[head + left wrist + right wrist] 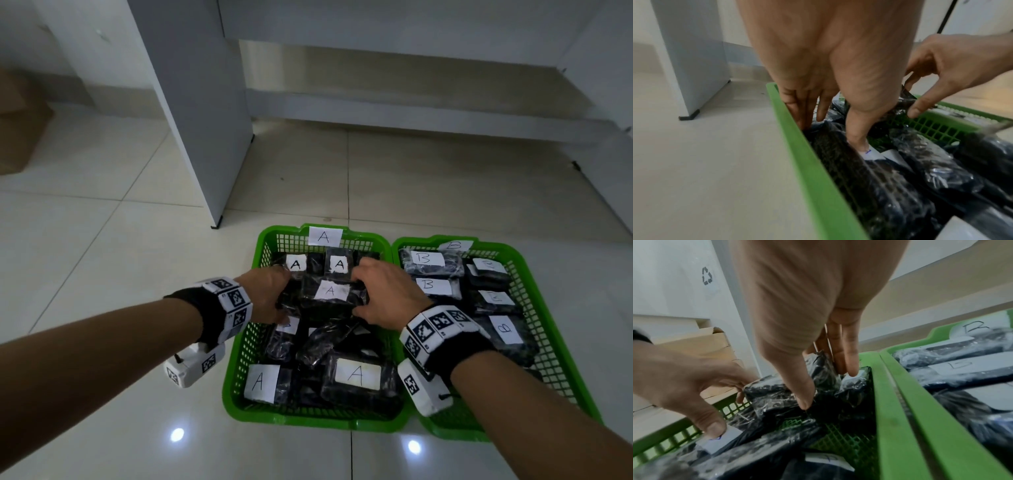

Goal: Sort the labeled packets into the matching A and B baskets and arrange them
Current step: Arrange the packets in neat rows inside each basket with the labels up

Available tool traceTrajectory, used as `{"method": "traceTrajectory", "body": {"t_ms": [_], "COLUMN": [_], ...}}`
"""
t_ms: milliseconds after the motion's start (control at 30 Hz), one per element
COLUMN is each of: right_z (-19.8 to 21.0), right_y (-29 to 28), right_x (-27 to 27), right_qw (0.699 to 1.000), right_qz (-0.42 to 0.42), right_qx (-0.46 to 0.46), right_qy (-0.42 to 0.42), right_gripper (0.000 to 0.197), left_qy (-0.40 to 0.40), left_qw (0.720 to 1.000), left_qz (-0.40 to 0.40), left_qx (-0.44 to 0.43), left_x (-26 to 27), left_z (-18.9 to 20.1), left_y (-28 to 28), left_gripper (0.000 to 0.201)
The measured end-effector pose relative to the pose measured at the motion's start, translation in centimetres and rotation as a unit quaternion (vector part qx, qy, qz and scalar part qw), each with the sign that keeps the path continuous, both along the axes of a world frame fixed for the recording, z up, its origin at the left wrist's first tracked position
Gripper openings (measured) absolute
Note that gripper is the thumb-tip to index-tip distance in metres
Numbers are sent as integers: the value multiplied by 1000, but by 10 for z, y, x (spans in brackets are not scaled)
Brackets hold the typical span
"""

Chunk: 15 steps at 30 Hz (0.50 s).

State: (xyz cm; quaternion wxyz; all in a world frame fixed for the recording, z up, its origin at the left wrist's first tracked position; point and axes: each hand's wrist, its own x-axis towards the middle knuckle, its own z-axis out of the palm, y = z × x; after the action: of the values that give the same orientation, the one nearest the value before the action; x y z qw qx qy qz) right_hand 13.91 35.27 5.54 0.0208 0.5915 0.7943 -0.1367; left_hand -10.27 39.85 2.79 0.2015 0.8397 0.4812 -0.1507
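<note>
Two green mesh baskets stand side by side on the tiled floor. Basket A (239,363) on the left holds several black plastic-wrapped packets with white "A" labels; basket B (534,308) on the right holds several marked "B". Both hands are inside basket A, on the top packet (330,291) in its far half. My left hand (277,301) grips its left end, with the thumb (857,141) down on a white label below. My right hand (363,298) pinches the right end between thumb (805,402) and fingers. The fingertips are hidden in the head view.
A white cabinet panel (205,137) reaches the floor just beyond basket A's far left corner. A cardboard box (17,130) sits at the far left, and a low white shelf (411,113) runs along the back. Bare tile (102,257) lies left of the baskets.
</note>
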Motion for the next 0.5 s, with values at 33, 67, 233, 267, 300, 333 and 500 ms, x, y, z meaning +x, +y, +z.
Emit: {"method": "traceTrajectory", "body": {"t_ms": [33,67,233,267,300,333,500], "right_z": [-1,-1,-1,0,1,3,9], "right_y": [-1,-2,2,4,6,8,13], "right_x": [1,2,1,2,3,3,-7], "right_qw": [1000,1000,999,998,997,995,990], "right_qz": [-9,-15,-38,-51,-64,-79,-112], "right_qx": [-1,-2,-1,-5,-9,-11,-9], "right_qy": [1,3,24,34,45,53,85], "right_gripper": [45,48,43,38,34,30,26], "left_qy": [18,33,32,15,-7,-29,-141], "left_qw": [1000,999,999,998,997,994,965], "left_qz": [-8,-14,-7,3,17,28,67], "left_qx": [-3,-4,-34,-53,-76,-98,-211], "left_x": [1,2,8,6,4,2,-15], "left_z": [-2,-3,9,13,17,21,36], "left_y": [-2,-3,-3,-1,2,5,16], "left_gripper": [78,76,78,78,76,73,49]}}
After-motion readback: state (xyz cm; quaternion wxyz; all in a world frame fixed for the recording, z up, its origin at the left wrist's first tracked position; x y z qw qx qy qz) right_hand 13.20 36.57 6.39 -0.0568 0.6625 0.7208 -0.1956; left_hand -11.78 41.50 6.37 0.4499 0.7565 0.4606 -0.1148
